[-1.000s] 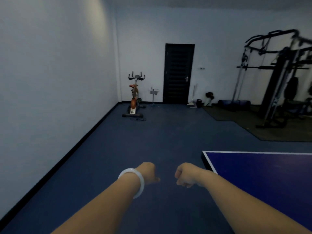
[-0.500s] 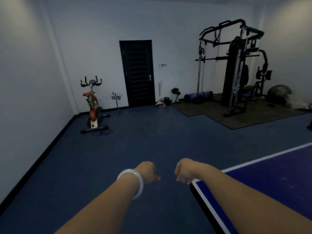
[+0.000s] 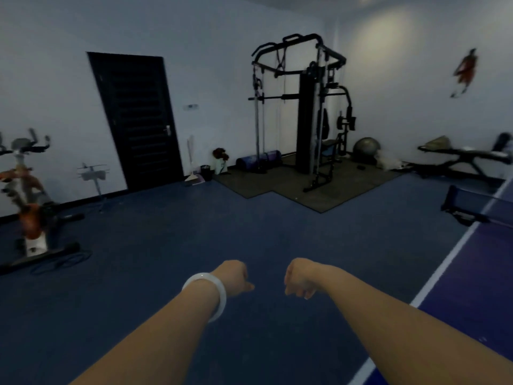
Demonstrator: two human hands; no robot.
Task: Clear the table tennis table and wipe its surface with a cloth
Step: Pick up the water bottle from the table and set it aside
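Observation:
The blue table tennis table (image 3: 477, 284) with its white edge line fills the lower right of the head view. Its dark net (image 3: 466, 202) crosses it at the far right. My left hand (image 3: 233, 277), with a white bangle on the wrist, is stretched out over the floor, left of the table's edge. My right hand (image 3: 301, 279) is level with it, a short gap between them. Both hands have their fingers curled under and hold nothing. No cloth is in view, and I see no objects on the visible part of the table.
An exercise bike (image 3: 27, 215) stands at the left wall. A dark door (image 3: 136, 120) is straight ahead. A weight rack (image 3: 302, 112) stands on a dark mat with a grey ball (image 3: 366, 148) beside it. A bench (image 3: 466, 159) is at the far right. Blue floor lies between.
The view has swung right: the bike and door slid left, the rack moved to the centre, and the net and bench came into view. Both hands keep the same curled pose.

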